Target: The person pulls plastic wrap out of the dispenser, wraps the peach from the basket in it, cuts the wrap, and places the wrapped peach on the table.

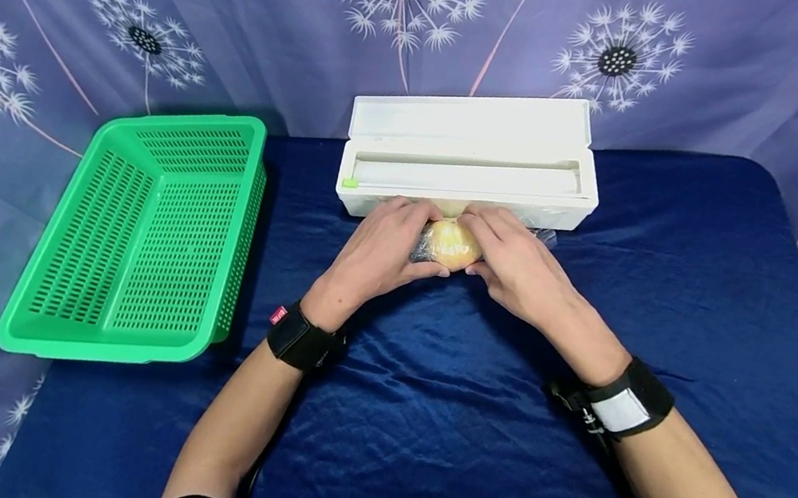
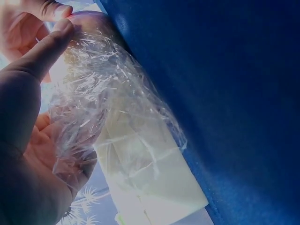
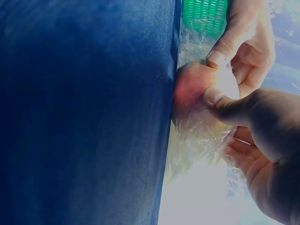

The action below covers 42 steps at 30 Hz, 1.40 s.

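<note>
Both hands, left hand [image 1: 377,256] and right hand [image 1: 518,266], curl round a yellow fruit [image 1: 451,244] in cling film [image 2: 101,101]. It sits near the table's [image 1: 670,259] far edge, just before the white dispenser box [image 1: 468,153].

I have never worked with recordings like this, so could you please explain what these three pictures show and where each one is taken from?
There is no machine here: a person works with two bare hands, wearing a camera on the head and one on each wrist band. The wide picture is the head view, looking down at a blue cloth on a table. On it lie an empty green basket and an open white film dispenser box. In front of the box, the left hand and right hand together hold a yellowish round fruit in clear cling film. The two dim pictures are the wrist views, close and sideways: each shows fingers in a grip on the crinkled film around the fruit.
</note>
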Each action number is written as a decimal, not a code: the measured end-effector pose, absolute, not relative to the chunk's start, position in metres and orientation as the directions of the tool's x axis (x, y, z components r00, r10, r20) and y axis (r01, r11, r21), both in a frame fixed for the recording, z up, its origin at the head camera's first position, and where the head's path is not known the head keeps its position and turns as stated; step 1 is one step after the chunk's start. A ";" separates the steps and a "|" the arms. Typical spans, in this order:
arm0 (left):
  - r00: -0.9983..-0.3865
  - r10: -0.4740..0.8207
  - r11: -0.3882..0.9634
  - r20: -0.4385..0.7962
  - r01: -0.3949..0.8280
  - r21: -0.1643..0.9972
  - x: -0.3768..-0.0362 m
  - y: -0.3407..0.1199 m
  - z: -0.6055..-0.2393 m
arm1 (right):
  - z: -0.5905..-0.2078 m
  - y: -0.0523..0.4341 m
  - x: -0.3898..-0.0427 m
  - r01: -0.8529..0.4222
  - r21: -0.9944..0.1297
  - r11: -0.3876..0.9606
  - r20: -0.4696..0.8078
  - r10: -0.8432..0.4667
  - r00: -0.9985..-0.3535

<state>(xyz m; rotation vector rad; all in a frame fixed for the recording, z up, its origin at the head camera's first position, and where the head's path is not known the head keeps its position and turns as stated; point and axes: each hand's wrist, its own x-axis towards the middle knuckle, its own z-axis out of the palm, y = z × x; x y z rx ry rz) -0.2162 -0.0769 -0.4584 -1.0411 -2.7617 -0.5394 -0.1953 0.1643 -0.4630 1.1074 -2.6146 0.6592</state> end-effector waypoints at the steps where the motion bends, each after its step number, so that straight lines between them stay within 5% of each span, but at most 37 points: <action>1: -0.749 0.609 0.698 0.259 0.662 0.272 -0.216 -0.077 -0.458 | -0.463 0.164 -0.195 -0.723 -0.316 0.615 0.369 -0.622 -0.691; 42: -0.706 0.635 0.692 0.314 0.700 0.175 -0.212 -0.077 -0.454 | -0.466 0.166 -0.199 -0.709 -0.340 0.618 0.315 -0.635 -0.705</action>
